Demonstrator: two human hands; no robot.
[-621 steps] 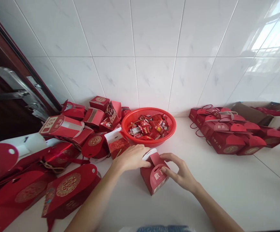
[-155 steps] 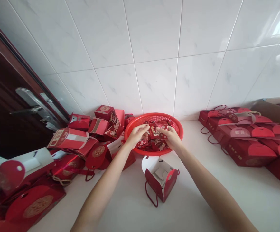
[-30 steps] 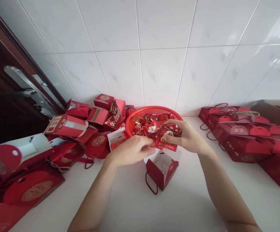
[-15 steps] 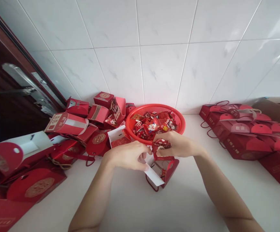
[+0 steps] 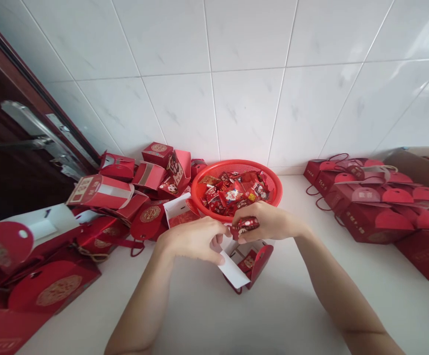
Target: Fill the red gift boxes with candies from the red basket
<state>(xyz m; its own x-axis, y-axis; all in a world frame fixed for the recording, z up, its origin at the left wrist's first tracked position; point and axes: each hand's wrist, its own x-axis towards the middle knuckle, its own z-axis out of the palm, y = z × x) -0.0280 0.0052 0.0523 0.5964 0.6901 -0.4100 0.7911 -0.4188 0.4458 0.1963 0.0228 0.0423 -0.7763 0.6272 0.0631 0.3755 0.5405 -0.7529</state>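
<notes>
An open red gift box [image 5: 262, 264] with a white inside stands on the white counter in front of me. My left hand [image 5: 199, 240] is closed on its pale flap, thumb on the flap's edge. Between the fingers of my right hand [image 5: 268, 222] is a red candy packet [image 5: 247, 227], above the box's opening. Red packaging shows inside the box. Just behind my hands, a red plastic basket [image 5: 279, 190] holds many red-wrapped sweets [image 5: 234, 192].
Empty-looking red gift boxes [image 5: 99, 190] lie heaped on the left, beside a dark door with a metal handle [image 5: 29, 123]. Rows of closed red boxes [image 5: 370, 217] stand to the right, with a cardboard box [image 5: 410, 167] behind them. A tiled wall rises at the back.
The candy packet in my right hand has tipped, so less of its printed face shows, and more of the box's inside is visible. My left hand stays on the flap.
</notes>
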